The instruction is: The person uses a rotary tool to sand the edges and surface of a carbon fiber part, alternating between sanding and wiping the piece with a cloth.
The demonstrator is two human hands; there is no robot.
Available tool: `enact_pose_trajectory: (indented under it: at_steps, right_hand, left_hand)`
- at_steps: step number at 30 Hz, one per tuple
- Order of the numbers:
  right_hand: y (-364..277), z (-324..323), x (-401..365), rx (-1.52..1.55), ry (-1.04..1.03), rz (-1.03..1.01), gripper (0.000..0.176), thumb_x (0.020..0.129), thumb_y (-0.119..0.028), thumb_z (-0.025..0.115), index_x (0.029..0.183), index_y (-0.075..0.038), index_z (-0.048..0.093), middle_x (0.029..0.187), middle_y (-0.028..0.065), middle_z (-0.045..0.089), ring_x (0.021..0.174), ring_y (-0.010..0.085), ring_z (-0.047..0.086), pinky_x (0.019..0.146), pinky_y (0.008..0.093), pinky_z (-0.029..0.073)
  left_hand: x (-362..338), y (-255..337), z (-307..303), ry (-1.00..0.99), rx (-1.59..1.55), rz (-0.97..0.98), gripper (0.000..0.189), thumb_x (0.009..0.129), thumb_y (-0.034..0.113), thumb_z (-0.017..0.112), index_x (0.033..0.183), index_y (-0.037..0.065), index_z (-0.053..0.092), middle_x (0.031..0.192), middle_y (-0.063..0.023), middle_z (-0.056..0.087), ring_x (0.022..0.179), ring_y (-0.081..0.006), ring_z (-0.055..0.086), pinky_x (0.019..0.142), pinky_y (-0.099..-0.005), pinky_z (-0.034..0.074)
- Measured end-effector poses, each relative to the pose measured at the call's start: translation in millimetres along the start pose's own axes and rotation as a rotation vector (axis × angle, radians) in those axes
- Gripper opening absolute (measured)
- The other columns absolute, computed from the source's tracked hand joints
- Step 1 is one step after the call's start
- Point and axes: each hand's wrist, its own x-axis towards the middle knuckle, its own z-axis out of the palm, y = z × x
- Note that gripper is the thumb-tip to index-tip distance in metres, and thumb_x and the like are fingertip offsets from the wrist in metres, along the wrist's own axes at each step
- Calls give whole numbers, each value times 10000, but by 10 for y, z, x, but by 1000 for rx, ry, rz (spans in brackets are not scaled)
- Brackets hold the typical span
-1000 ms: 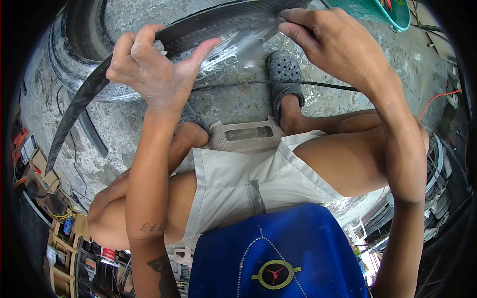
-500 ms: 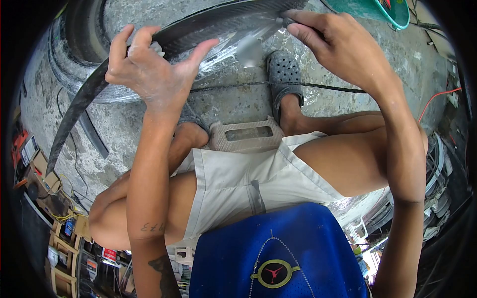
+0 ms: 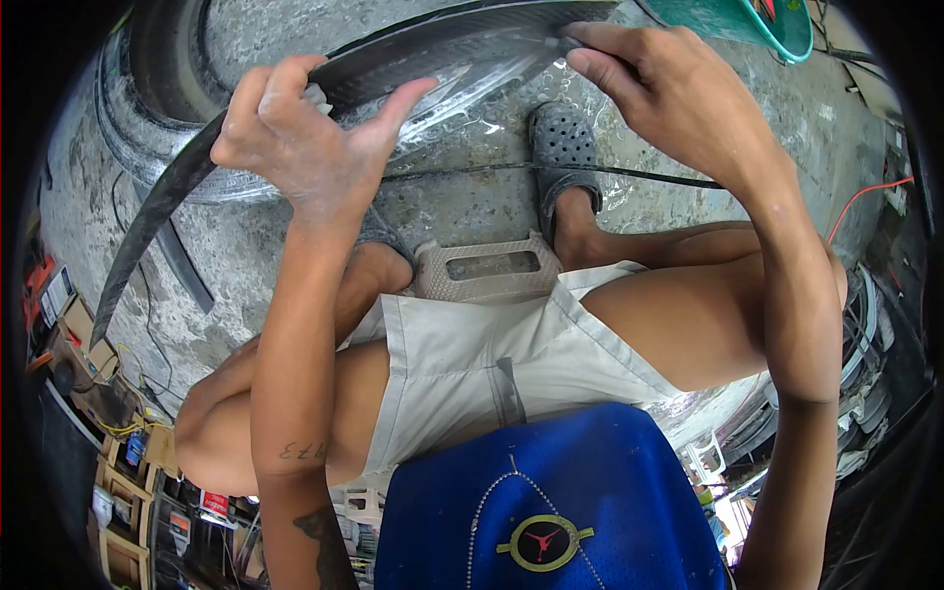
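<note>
A long, curved black strip with a woven carbon-fibre look point(image 3: 162, 187) arches across the upper left. My left hand point(image 3: 305, 147) is closed around it, fingers curled over the far edge and thumb stretched along the near side. A small crumpled whitish piece point(image 3: 317, 97) shows under those fingers. At the strip's right end, my right hand point(image 3: 678, 93) pinches the dark end of a hose point(image 3: 567, 45) between thumb and fingers. Water fans out leftward from there along the strip's wet, shiny surface.
A wet round tub-like ring point(image 3: 147, 138) lies behind the strip. A green basin point(image 3: 733, 25) stands at upper right. One black hose point(image 3: 462, 170) crosses the concrete floor near my clogs point(image 3: 562, 138). A beige plastic stool point(image 3: 487, 280) is between my legs; a dark curved offcut point(image 3: 182, 261) lies left.
My left hand has shifted slightly right and down with the strip. The right hand stays nearly in place, and the blurred droplet below the spray is gone.
</note>
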Motion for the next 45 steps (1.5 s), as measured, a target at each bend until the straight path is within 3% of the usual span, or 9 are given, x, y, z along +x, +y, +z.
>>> enact_pose_trajectory:
  at_steps: [45]
  right_hand:
    - [59,-16,-5,59,-13,18,386,1026,-330,627,1233,-17,714,908,248,714,878,404,698,801,441,532]
  left_hand:
    - [1,12,8,6,-14,-23,888,577,770,861,1157,178,543,1123,-4,480,1159,-196,395,905,-406,244]
